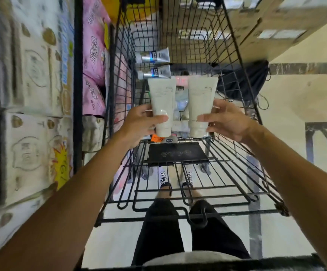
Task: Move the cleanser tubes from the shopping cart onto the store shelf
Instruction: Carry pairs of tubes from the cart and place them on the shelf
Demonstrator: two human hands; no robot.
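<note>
each hand grips a white tube over the shopping cart [235,61]: left hand [139,124] has the left tube [162,102], right hand [227,120] the right tube [200,102]. both upright-ish, caps toward me, fingers wrapped near the caps.

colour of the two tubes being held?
Off-white, both the left-hand tube and the right-hand tube; head view.

a: can you read the print on the two white tubes [163,98]?
b: no, too small and faint. the left grip [139,122] covers one tube's lower side, and the right grip [227,119] hides the edge of the other.
a: what lies below the grips in the cart [237,55]?
b: small packets [178,106], mostly hidden behind the tubes.
a: and left of the left grip?
b: stacked packs [31,75], blurred, cut off by the frame edge.
</note>
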